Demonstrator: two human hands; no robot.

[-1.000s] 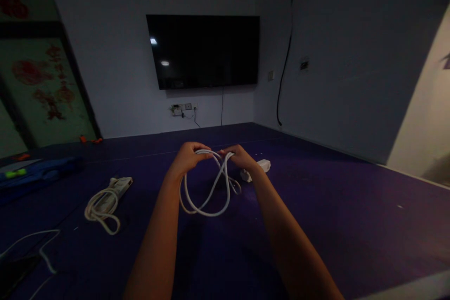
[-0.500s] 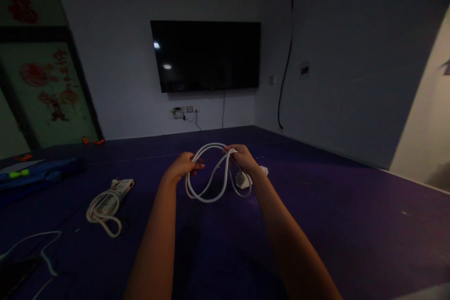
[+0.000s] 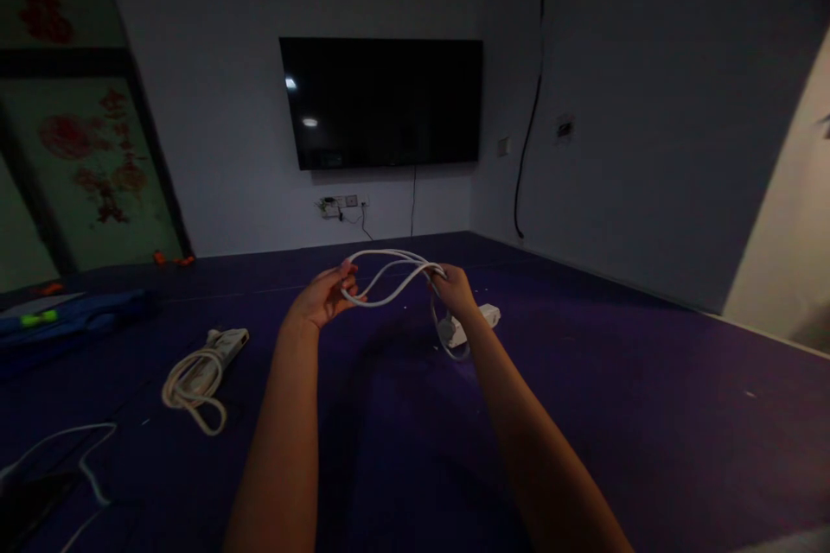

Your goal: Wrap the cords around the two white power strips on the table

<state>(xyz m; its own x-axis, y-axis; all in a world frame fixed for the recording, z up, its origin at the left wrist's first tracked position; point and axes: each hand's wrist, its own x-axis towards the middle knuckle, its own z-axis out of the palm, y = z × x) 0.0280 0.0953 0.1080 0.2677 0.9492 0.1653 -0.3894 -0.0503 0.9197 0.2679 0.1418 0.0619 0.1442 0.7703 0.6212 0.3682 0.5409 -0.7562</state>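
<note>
A white power cord hangs in loose loops between my two hands, above the purple surface. My left hand is closed on the left end of the loops, thumb on top and fingers curled underneath. At the right end, my right hand pinches the gathered strands. From there a strand drops to a white power strip lying just behind my right forearm, which partly hides it. A rounded grey-white plug shows beside the strip's left end.
Another power strip with its coiled cord lies to the left. A pale thin cable and dark flat object are nearer me. Blue fabric lies far left. A television hangs on the wall.
My left hand has moved slightly left and up and turned its palm upward. The hanging loops are now pulled flatter and wider between my hands. My right hand has shifted slightly right.
</note>
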